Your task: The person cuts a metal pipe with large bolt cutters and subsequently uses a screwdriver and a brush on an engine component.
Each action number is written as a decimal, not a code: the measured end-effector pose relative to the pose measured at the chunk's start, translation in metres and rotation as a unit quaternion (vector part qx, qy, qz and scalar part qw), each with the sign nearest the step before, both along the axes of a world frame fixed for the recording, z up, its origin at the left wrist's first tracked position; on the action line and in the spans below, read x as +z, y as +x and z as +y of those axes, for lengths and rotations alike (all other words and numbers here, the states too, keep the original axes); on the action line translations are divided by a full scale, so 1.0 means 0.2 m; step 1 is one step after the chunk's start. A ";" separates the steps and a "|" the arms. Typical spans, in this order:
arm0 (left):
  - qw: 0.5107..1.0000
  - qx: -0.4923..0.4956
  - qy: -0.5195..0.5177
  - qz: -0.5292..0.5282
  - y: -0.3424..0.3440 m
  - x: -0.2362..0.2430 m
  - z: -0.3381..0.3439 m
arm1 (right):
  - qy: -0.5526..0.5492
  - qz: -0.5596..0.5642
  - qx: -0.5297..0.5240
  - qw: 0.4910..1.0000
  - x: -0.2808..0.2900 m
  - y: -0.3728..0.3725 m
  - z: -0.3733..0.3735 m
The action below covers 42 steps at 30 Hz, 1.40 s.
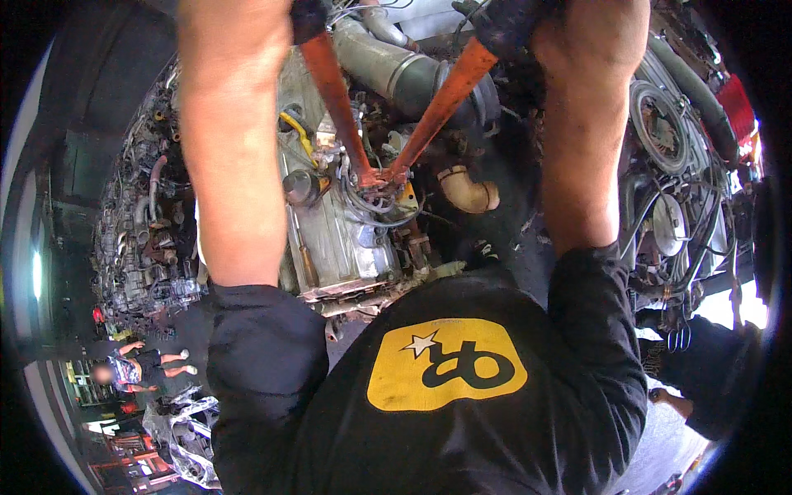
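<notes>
My left hand [308, 18] and my right hand [513, 31], both in dark gloves and partly cut off by the upper edge, are closed around the ends of long-handled bolt cutters [445, 97]. The two orange handles stand apart in a V. Their scuffed head points down among cables [381, 216] on a greasy engine [342, 252]; whether the jaws touch a cable I cannot tell. Beside the head is a yellow part [408, 196]. A slim tool with an amber handle [308, 264] lies on the engine's pale metal top.
A wide grey duct [371, 59] runs behind the handles, and a tan elbow pipe [468, 190] sits right of the head. Many engines [148, 198] are stacked at left; another with a pulley [660, 128] stands at right. One person [128, 370] is far left, another's arm [681, 404] lower right.
</notes>
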<state>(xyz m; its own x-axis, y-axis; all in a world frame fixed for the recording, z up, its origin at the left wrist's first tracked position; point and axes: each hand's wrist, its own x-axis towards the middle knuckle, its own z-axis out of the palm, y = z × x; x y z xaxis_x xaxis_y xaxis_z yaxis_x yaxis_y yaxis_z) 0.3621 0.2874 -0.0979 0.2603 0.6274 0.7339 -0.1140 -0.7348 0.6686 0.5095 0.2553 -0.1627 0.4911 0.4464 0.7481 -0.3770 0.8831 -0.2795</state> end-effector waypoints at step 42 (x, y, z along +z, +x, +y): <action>0.971 -0.025 -0.098 -0.216 -1.24 0.18 0.58 | -0.100 0.179 -0.028 0.978 -0.90 0.97 0.02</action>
